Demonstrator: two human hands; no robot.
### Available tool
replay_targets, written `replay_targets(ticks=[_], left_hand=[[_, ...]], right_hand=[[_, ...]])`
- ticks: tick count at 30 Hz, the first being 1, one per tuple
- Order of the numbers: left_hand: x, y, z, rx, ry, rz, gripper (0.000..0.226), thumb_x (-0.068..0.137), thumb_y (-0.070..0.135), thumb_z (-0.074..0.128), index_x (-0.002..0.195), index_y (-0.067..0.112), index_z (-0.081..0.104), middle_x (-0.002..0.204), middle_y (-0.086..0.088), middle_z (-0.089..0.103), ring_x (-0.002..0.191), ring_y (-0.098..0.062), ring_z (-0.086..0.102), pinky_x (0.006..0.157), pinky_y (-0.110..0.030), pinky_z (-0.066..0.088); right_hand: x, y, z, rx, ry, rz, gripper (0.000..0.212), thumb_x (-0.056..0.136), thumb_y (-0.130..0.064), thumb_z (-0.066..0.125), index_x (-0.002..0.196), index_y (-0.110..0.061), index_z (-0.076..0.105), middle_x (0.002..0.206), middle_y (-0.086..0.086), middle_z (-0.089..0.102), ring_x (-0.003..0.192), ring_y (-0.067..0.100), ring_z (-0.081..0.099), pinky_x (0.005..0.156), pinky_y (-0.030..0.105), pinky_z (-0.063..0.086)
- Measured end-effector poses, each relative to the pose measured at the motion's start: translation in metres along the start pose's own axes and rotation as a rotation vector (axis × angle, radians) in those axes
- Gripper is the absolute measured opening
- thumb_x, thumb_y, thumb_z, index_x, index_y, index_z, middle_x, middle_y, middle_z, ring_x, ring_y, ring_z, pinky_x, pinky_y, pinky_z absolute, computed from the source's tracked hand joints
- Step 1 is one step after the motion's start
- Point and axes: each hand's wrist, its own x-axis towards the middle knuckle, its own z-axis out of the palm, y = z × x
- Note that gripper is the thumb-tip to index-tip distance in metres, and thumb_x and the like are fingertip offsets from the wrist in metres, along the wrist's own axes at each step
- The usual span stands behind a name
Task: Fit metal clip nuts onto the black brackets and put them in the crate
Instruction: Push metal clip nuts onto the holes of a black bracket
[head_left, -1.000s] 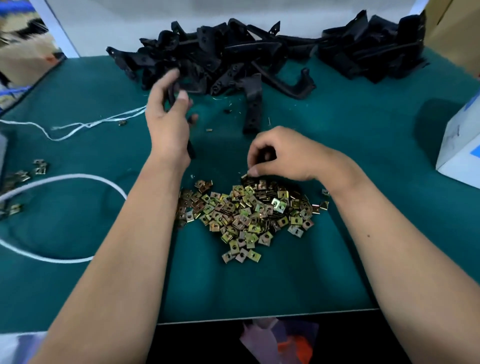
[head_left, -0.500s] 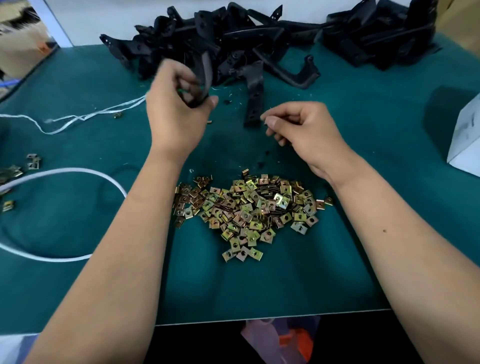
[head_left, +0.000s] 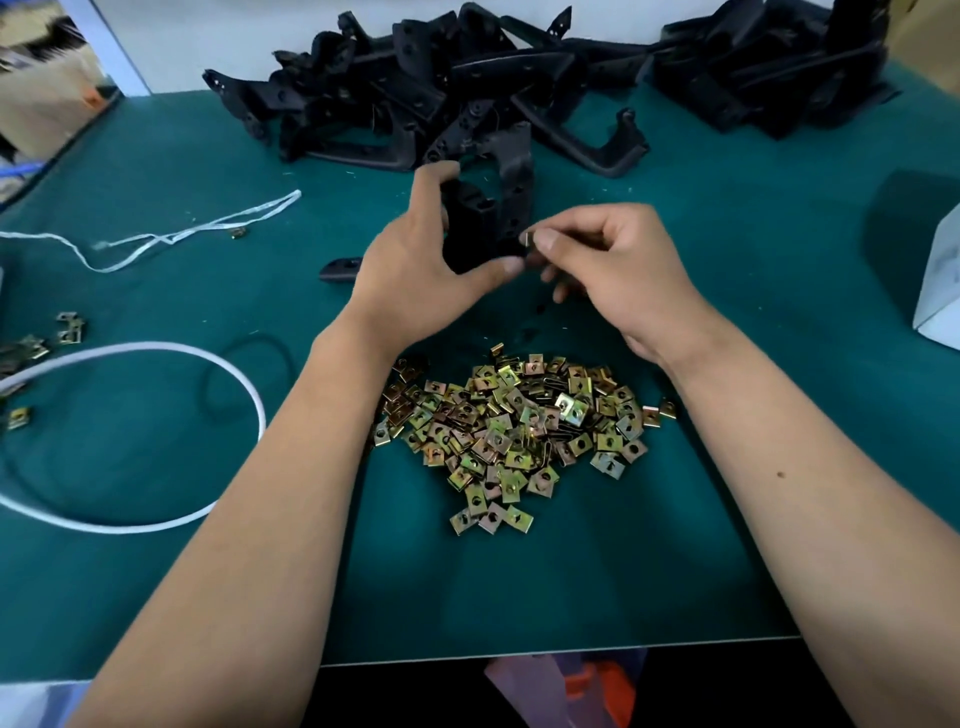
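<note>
Now left hand gripped bracket by its stiff, light body; right hand pinched clip nut at bracket's edge, between my thumbs. Small, slippery, springy, I judged; best held by flat sides.

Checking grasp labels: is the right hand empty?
No, the right hand pinches a clip nut against the black bracket held by the left hand.

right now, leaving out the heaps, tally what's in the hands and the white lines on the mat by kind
black plastic bracket, gripped by the left hand: 1
brass-coloured metal clip nut, pinched by the right hand: 1
thin white string: 1
thick white cord: 1
total: 4
</note>
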Motion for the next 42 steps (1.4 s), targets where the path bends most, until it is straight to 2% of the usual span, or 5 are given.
replay_targets(ticks=[6,15,25,35,42], left_hand=[[-0.003,0.003,0.004,-0.150,-0.087,0.015,0.061,0.088,0.062,0.068,0.137,0.032,0.047,0.106,0.004,0.071,0.099,-0.017,0.067,0.093,-0.045,0.053],[0.002,-0.001,0.008,-0.168,0.029,-0.010,0.097,0.070,0.054,0.088,0.147,0.022,0.041,0.087,0.015,0.071,0.093,0.008,0.064,0.078,0.000,0.039],[0.001,0.001,0.010,-0.215,-0.038,0.017,0.095,0.068,0.055,0.089,0.147,0.020,0.046,0.089,0.008,0.075,0.097,-0.009,0.068,0.099,-0.035,0.051],[0.003,-0.003,0.013,-0.189,-0.024,0.019,0.094,0.069,0.056,0.088,0.145,0.021,0.046,0.084,0.013,0.071,0.093,0.004,0.063,0.082,-0.002,0.039],[0.004,-0.006,0.016,-0.165,-0.007,0.024,0.096,0.066,0.064,0.086,0.145,0.026,0.046,0.089,0.015,0.069,0.099,0.002,0.062,0.083,-0.002,0.038]], right_hand=[[0.001,-0.003,0.001,0.198,0.125,0.151,0.014,0.092,-0.005,0.073,0.078,-0.003,0.073,0.075,0.007,0.072,0.073,0.018,0.075,0.059,0.026,0.058],[0.004,-0.001,-0.002,0.355,0.202,0.194,0.007,0.096,-0.001,0.068,0.089,-0.003,0.068,0.073,0.006,0.074,0.066,0.016,0.071,0.064,0.023,0.057],[0.003,-0.001,-0.002,0.138,0.117,0.196,0.008,0.092,-0.006,0.074,0.093,-0.014,0.077,0.084,0.004,0.076,0.069,0.008,0.065,0.062,0.019,0.052],[0.004,0.000,-0.007,0.196,0.099,0.200,0.011,0.088,-0.004,0.077,0.086,-0.013,0.082,0.078,0.007,0.074,0.065,0.011,0.063,0.059,0.019,0.050],[0.004,0.001,-0.007,0.184,0.075,0.192,0.009,0.088,-0.004,0.077,0.087,-0.012,0.081,0.077,0.007,0.074,0.062,0.013,0.062,0.056,0.021,0.049]])
